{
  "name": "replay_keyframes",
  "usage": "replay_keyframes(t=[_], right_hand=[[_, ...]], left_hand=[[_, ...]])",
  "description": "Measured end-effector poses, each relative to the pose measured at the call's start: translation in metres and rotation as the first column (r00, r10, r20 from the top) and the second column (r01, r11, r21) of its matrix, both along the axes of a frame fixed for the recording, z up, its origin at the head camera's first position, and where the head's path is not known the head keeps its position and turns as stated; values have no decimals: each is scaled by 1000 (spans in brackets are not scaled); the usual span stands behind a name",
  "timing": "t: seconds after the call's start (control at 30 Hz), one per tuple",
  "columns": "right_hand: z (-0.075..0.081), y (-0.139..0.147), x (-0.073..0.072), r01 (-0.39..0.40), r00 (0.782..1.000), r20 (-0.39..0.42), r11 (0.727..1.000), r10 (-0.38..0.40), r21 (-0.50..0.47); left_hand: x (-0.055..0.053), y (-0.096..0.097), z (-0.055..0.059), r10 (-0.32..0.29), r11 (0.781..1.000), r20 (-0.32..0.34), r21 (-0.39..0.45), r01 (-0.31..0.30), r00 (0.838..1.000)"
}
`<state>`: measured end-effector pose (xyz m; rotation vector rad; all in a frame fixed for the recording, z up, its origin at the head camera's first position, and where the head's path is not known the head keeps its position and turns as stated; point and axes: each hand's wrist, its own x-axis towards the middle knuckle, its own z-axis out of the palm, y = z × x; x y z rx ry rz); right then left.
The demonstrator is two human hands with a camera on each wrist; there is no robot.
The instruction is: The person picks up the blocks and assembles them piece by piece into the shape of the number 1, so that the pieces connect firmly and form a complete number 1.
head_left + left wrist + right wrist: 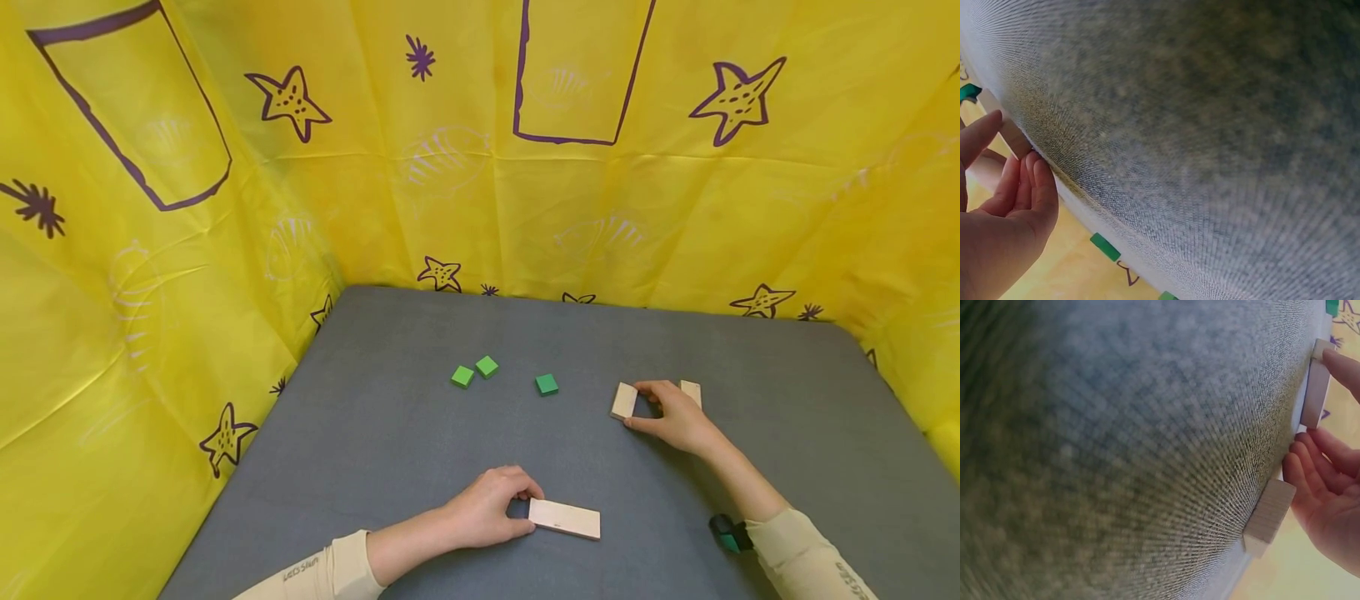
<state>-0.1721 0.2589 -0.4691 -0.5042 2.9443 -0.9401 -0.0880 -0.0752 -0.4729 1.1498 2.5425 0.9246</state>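
Note:
In the head view my left hand pinches the left end of a long, flat, pale wooden block lying near the front of the table. Thumb and fingertips are on the sides of this block in the left wrist view. Farther back and to the right, my right hand holds a shorter-looking wooden block between thumb and index finger, spanning its two ends. The right wrist view shows this block on the tabletop. A further wooden block sits just behind the right hand, partly hidden by it.
Two light green square tiles lie close together toward the back, with a darker green tile to their right. The grey tabletop is bordered by yellow cloth with sea drawings. A dark device is at the right wrist.

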Motion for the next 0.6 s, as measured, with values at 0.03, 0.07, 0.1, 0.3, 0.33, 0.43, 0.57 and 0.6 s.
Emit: replay_keyframes(t=[0.03,0.07,0.1,0.3,0.33,0.43,0.57,0.6], right_hand=[[0,0,0,1,1000,0,1000,-1,0],[0,0,0,2,1000,0,1000,-2,-1],[0,0,0,3,1000,1,1000,-3,-2],[-2,1,-1,13,1000,9,1000,-13,-8],[-2,1,-1,15,1000,11,1000,-15,-8],[-2,1,-1,24,1000,16,1000,-24,-7],[-2,1,-1,30,999,11,1000,-30,-3],[-2,1,-1,30,1000,8,1000,-30,0]], left_hand=[[0,0,0,2,1000,6,1,-2,1000],[0,0,0,3,1000,11,2,-3,1000],[0,0,1,3,1000,16,5,-3,1000],[0,-1,1,3,1000,31,26,-4,1000],[0,-1,1,4,1000,30,26,-5,1000],[0,-1,2,6,1000,28,25,-7,1000],[0,-1,2,8,1000,25,23,-9,1000],[0,-1,2,8,1000,24,23,-9,1000]])
